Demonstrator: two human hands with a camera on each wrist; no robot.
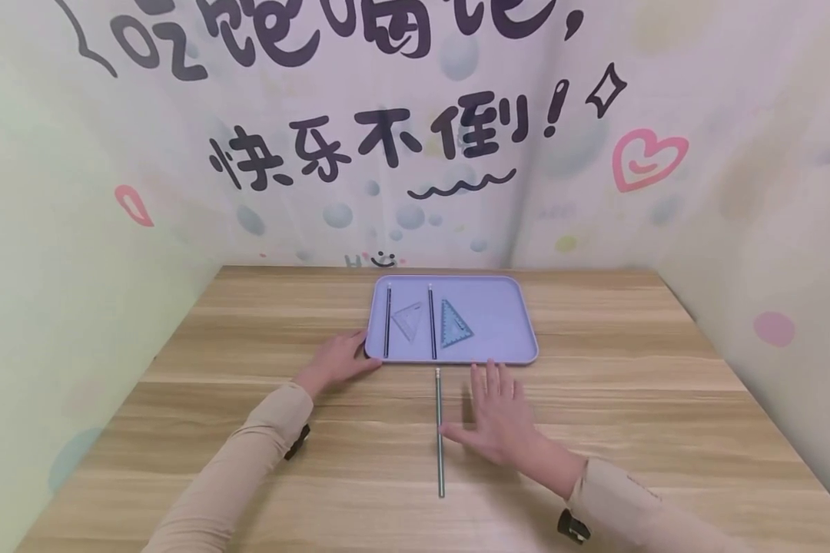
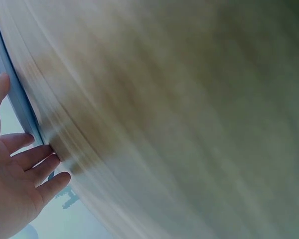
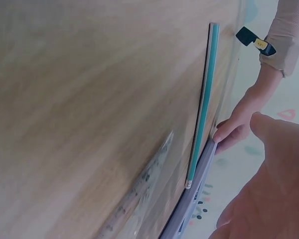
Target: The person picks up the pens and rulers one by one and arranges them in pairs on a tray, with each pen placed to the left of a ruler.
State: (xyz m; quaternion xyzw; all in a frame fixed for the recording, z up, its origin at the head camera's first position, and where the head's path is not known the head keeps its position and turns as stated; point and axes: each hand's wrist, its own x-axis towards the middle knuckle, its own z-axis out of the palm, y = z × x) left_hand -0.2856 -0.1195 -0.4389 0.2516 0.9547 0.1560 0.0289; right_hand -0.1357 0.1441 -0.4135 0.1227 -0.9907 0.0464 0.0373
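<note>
My left hand is at the near left corner of a lavender tray, thumb along its front edge and relaxed fingers at its left side. In the tray lie two dark pencils, a clear set square and a blue set square. A green pencil lies on the table in front of the tray, eraser end toward it. My right hand spreads flat just right of this pencil, thumb overlapping it in the head view. The right wrist view shows a clear piece with dark markings near that hand.
The wooden table meets a printed wall cloth right behind the tray. Pale walls stand at the left and right. A black wrist strap shows at the right sleeve, another at the left.
</note>
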